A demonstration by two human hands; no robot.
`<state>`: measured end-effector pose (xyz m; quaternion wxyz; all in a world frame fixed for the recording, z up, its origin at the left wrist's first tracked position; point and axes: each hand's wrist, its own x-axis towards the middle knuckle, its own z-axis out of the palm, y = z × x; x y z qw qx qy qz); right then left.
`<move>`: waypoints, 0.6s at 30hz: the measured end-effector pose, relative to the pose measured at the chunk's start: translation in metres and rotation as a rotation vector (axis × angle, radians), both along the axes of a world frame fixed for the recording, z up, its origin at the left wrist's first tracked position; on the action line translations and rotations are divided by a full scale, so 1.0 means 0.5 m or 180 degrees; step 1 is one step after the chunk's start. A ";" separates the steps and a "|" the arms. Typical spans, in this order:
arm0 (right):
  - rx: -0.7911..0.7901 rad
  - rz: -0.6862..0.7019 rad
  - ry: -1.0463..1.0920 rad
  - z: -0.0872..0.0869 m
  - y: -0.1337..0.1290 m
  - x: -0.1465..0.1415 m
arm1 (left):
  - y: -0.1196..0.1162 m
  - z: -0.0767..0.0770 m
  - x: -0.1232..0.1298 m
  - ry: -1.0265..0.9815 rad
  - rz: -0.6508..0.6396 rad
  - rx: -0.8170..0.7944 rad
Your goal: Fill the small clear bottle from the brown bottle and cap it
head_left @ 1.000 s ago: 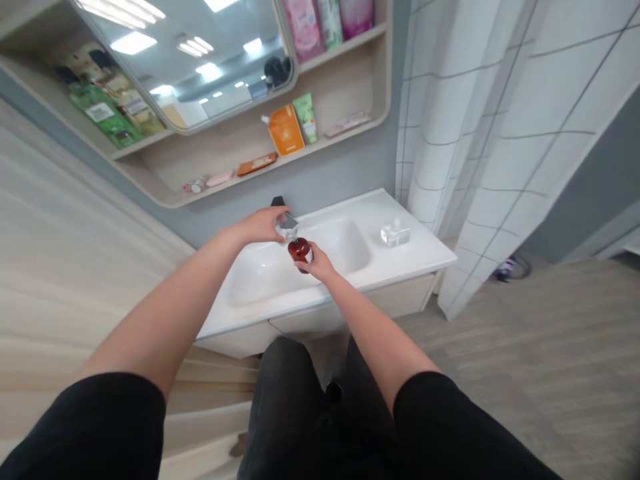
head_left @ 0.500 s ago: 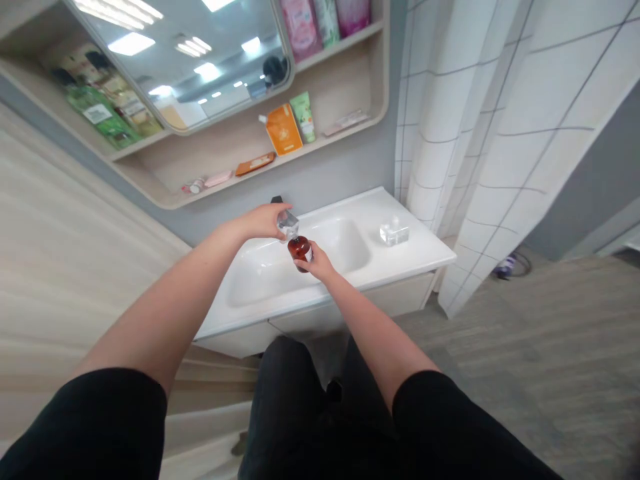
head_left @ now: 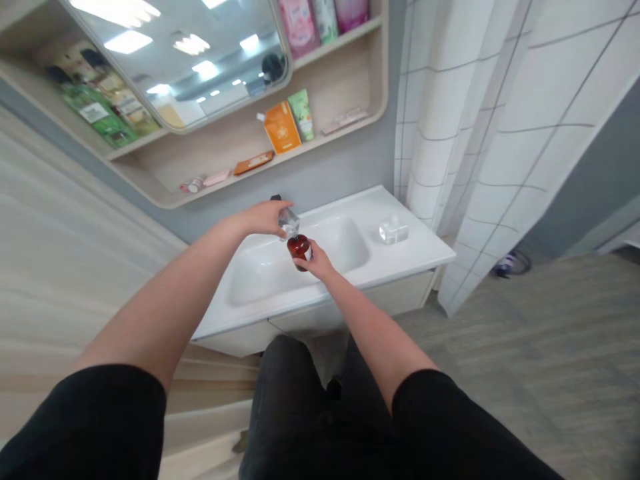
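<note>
Over the white sink [head_left: 254,275], my left hand [head_left: 267,217] grips a clear bottle [head_left: 289,223], tilted with its lower end toward the brown bottle. My right hand [head_left: 317,261] is wrapped round that amber-brown bottle [head_left: 299,247], which has a white label on its side. The clear bottle's end meets the top of the brown one; whether liquid passes between them is too small to tell. Just behind my left hand shows the dark top of what looks like a tap [head_left: 276,197].
A clear block-shaped bottle [head_left: 393,231] rests on the counter's right side. Above the sink hangs a mirror cabinet; its shelf [head_left: 330,138] holds an orange pouch [head_left: 283,127], a green tube [head_left: 301,114] and small packets. White checked curtains [head_left: 450,133] hang at the right, a cream curtain [head_left: 75,267] at the left.
Both hands keep the same hold on the two bottles. The view has shifted very slightly; otherwise little differs.
</note>
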<state>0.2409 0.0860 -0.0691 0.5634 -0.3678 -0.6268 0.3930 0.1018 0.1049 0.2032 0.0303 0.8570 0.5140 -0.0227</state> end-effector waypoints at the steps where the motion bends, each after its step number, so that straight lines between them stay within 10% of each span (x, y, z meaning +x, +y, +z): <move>1: -0.0013 -0.0006 -0.0005 0.000 0.000 0.000 | 0.002 0.000 0.000 0.0023 -0.0010 0.0000; 18: 0.0042 0.0015 0.0069 0.003 -0.003 0.000 | -0.002 0.023 0.034 0.0729 -0.0088 -0.0028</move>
